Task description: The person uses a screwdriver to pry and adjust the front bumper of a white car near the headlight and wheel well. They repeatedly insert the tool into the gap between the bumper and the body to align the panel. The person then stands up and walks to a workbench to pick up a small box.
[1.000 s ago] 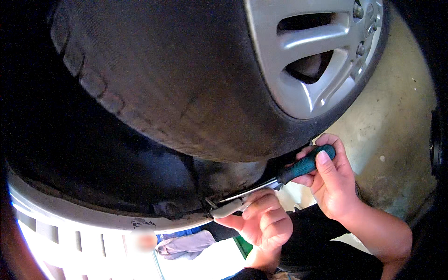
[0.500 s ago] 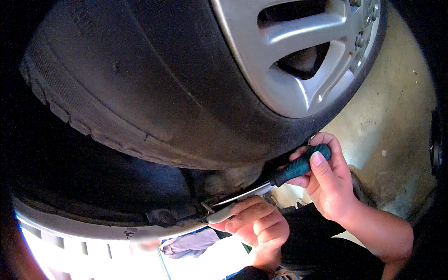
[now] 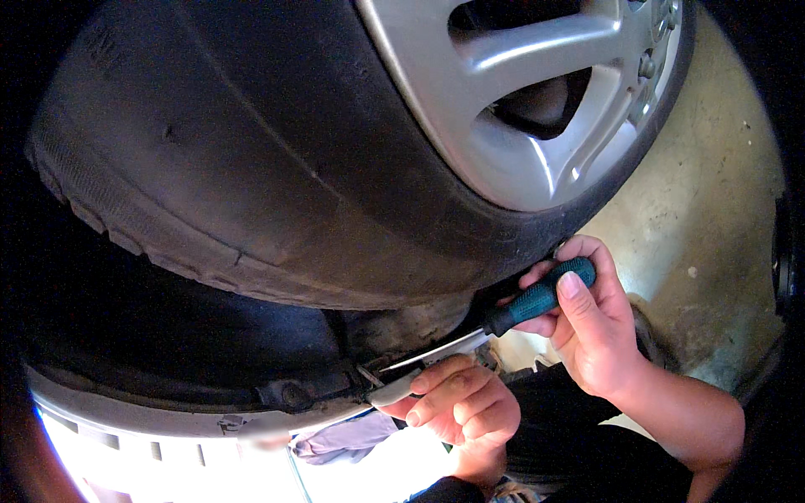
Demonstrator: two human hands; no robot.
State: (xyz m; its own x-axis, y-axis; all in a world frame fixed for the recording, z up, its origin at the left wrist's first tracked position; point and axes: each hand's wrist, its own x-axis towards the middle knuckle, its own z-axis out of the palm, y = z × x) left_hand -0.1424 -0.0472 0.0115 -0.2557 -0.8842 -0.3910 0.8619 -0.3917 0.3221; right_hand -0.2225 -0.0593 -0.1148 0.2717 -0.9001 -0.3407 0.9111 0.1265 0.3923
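Observation:
My right hand (image 3: pixel 594 323) is wrapped round the dark green handle of a screwdriver (image 3: pixel 537 303), thumb along its side. The metal shaft slants down to the left, and its tip lies close to a small clip-like piece (image 3: pixel 369 375) at the fender's inner edge. Just below the shaft, my left hand (image 3: pixel 465 402) is closed, its fingers and thumb pinching the pale fender edge (image 3: pixel 394 391). The fingers partly cover that edge. Above both hands is the black tire (image 3: pixel 277 168) on its silver alloy wheel (image 3: pixel 511 168).
A dark wheel-arch liner (image 3: pixel 210 314) runs between tire and fender. The light fender rim (image 3: pixel 168 419) curves along the lower left beside a very bright area. A greyish cloth-like thing (image 3: pixel 348 438) shows below it. Stained concrete floor (image 3: pixel 704 184) lies to the right.
The tire and wheel sit slightly farther left in the picture. Both hands and the screwdriver keep nearly the same place, with the left fingers shifted a little.

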